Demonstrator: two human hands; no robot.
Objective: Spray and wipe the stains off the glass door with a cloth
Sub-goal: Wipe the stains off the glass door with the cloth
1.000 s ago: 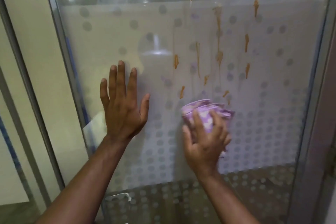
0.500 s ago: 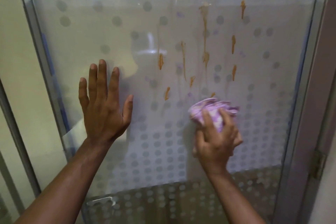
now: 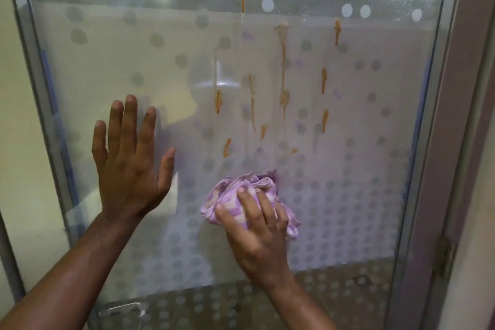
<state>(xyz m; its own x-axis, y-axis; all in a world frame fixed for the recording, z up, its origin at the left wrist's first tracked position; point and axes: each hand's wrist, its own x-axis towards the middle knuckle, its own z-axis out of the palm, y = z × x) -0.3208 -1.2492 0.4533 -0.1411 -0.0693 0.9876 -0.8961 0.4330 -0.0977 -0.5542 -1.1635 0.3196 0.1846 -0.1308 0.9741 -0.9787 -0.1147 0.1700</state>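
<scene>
The glass door point(image 3: 361, 195) fills the view, frosted with a pattern of dots. Several orange-brown drip stains point(image 3: 282, 67) run down its upper middle, from the top to about mid height. My right hand point(image 3: 258, 233) presses a crumpled purple and white cloth point(image 3: 241, 193) against the glass just below the lowest stains. My left hand point(image 3: 130, 161) lies flat on the glass to the left, fingers spread and pointing up, holding nothing. No spray bottle is in view.
A metal door frame point(image 3: 34, 83) runs down the left side with a cream wall beyond it. On the right stands a purplish frame point(image 3: 460, 115) with a brass hinge point(image 3: 446, 257). Ceiling lights reflect in the upper glass.
My right hand has swept the cloth right, then back left and slightly down across the glass. My left hand has stayed flat on the door. The small stains just above the cloth look fainter.
</scene>
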